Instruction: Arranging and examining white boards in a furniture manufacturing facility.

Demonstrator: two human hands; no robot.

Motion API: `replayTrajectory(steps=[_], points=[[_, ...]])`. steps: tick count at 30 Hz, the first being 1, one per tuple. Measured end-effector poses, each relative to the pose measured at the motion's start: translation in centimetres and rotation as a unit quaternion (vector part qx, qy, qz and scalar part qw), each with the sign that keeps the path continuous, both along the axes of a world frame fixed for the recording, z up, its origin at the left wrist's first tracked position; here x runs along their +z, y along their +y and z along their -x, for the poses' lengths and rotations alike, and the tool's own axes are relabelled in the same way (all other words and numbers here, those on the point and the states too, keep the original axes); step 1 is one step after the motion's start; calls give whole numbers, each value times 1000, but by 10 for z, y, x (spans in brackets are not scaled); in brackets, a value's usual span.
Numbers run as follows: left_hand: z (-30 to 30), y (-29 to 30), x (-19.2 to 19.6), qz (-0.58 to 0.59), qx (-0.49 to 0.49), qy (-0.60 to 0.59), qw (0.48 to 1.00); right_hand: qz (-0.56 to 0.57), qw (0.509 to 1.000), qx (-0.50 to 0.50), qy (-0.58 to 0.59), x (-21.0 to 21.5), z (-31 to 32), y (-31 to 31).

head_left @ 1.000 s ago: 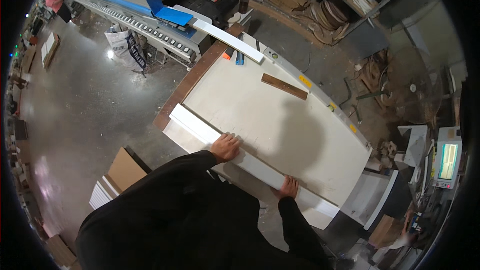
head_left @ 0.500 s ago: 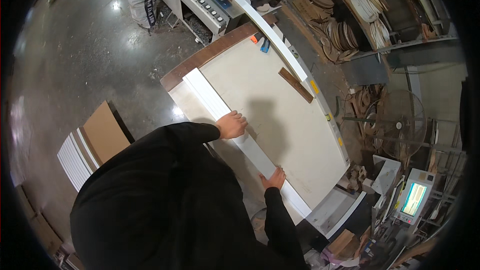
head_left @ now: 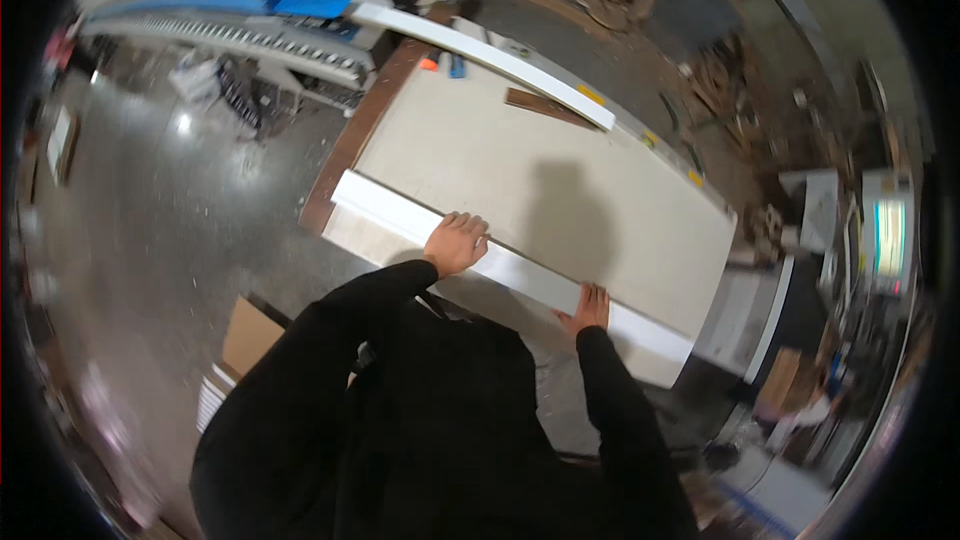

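A long white board (head_left: 390, 212), narrow and straight, lies along the near side of a pale worktable (head_left: 470, 150). My left hand (head_left: 457, 243) grips it left of its middle, fingers bent over the far edge. Farther right, my right hand (head_left: 588, 310) holds the same board, its thumb on the near side and fingers across the top. The board rests on the tabletop between and beyond both hands. Its underside is hidden.
Another long white strip (head_left: 480, 58) runs along the table's far edge, beside a brown wood strip (head_left: 548, 107) and a small blue tool (head_left: 457, 66). A grey machine (head_left: 230, 40) stands at the far left. Brown and white panels (head_left: 250, 335) are on the left floor.
My view has swung round, so the table and board now lie flatter across the picture. Both hands keep their hold, at much the same places along the board.
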State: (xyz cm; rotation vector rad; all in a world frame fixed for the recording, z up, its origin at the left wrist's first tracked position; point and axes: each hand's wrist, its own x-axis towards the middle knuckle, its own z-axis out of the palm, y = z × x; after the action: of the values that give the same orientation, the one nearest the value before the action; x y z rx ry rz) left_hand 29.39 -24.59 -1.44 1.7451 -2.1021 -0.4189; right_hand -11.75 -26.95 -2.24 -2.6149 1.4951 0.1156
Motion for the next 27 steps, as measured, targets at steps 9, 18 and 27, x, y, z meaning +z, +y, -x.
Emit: replayTrajectory(steps=[9, 18, 27], points=[[17, -6, 11, 25, -117, -27, 992, -120, 992, -41, 20, 17, 1, -21], [27, -12, 23, -72, -143, -51, 986, -89, 995, -47, -3, 14, 12, -7], [-134, -280, 27, 10, -27, -189, 982, -131, 990, -46, 10, 19, -1, -11]])
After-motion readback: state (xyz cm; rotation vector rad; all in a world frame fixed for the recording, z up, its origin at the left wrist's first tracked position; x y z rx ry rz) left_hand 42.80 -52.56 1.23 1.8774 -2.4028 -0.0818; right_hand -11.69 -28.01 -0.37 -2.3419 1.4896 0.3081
